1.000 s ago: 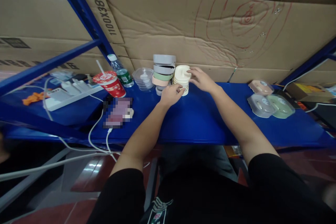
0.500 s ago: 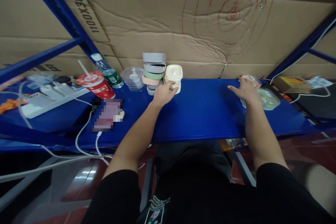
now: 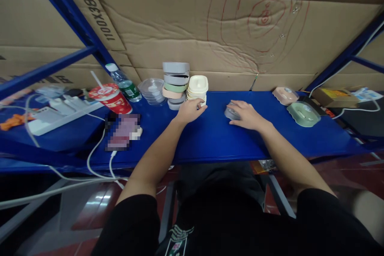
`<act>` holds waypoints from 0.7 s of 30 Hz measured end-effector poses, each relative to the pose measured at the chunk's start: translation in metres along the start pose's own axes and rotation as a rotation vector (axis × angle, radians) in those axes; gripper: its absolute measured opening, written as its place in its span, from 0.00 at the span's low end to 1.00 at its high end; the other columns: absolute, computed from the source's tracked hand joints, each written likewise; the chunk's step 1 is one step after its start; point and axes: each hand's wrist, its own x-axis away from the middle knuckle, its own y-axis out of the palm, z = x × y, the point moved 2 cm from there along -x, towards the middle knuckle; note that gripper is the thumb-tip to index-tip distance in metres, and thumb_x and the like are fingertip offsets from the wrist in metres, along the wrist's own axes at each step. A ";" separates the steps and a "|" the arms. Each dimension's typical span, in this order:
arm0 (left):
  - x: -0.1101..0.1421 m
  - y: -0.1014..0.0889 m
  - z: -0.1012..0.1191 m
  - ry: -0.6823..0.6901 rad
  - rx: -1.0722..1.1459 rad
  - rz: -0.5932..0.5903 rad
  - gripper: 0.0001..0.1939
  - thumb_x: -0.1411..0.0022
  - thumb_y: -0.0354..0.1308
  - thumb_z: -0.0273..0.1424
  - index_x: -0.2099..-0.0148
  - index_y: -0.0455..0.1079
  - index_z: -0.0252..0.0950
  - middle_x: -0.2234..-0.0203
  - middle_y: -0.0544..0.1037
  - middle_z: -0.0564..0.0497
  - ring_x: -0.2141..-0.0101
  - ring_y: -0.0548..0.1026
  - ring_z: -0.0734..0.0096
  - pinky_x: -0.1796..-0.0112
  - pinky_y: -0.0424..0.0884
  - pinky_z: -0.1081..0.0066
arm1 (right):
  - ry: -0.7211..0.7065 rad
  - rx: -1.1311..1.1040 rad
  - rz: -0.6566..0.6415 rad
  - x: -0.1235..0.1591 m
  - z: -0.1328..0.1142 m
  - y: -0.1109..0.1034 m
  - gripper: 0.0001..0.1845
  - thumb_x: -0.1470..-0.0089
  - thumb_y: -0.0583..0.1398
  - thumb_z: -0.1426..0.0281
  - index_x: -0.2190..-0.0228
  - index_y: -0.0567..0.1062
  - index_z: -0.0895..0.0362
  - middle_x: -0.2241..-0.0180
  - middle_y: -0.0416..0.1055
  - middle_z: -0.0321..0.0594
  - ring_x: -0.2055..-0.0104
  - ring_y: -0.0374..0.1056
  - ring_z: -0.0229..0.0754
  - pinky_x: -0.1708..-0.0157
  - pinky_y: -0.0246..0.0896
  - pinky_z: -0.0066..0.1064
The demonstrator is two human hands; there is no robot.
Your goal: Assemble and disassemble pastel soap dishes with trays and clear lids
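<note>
My right hand (image 3: 247,116) grips a small grey container (image 3: 230,113) with a clear top, held low over the blue table; it is blurred and partly hidden by the fingers. My left hand (image 3: 191,111) is in front of a stack of cream containers (image 3: 198,83), its fingers loosely curled and a gap showing between thumb and forefinger, with nothing seen inside. Whether it touches the stack I cannot tell. Just left of the cream stack rises a taller pile of grey, green and peach containers (image 3: 175,87). Clear plastic lids (image 3: 152,91) sit nested beside that pile.
At the right are a peach lidded container (image 3: 285,95) and a green one (image 3: 303,113). A red paper cup (image 3: 111,98), water bottle (image 3: 123,83), power strip (image 3: 64,116) and cables occupy the left. Cardboard (image 3: 180,20) walls off the back. A thin brush (image 3: 253,82) leans there.
My right hand has come from the far right toward the middle, bringing the grey container. My left hand has drawn slightly back toward me from the cream stack.
</note>
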 end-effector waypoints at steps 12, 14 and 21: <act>0.007 -0.006 0.004 0.190 0.066 -0.111 0.35 0.29 0.64 0.50 0.29 0.70 0.36 0.36 0.78 0.39 0.47 0.82 0.52 0.44 0.75 0.58 | -0.205 -0.388 0.107 -0.049 -0.038 0.022 0.51 0.45 0.71 0.44 0.28 0.67 0.51 0.29 0.66 0.54 0.28 0.64 0.65 0.30 0.61 0.58; 0.009 -0.006 0.008 0.194 0.065 -0.145 0.40 0.32 0.68 0.52 0.27 0.68 0.37 0.37 0.79 0.39 0.47 0.82 0.51 0.44 0.75 0.58 | -0.198 -0.417 0.166 -0.044 -0.037 0.023 0.51 0.45 0.71 0.44 0.28 0.67 0.48 0.28 0.66 0.52 0.27 0.62 0.64 0.28 0.59 0.59; 0.011 -0.007 0.020 0.198 0.241 -0.037 0.50 0.41 0.74 0.53 0.24 0.64 0.41 0.38 0.80 0.40 0.62 0.83 0.60 0.52 0.79 0.59 | -0.189 -0.339 0.264 -0.029 -0.047 0.009 0.52 0.44 0.69 0.40 0.26 0.63 0.41 0.24 0.60 0.47 0.23 0.56 0.65 0.26 0.54 0.61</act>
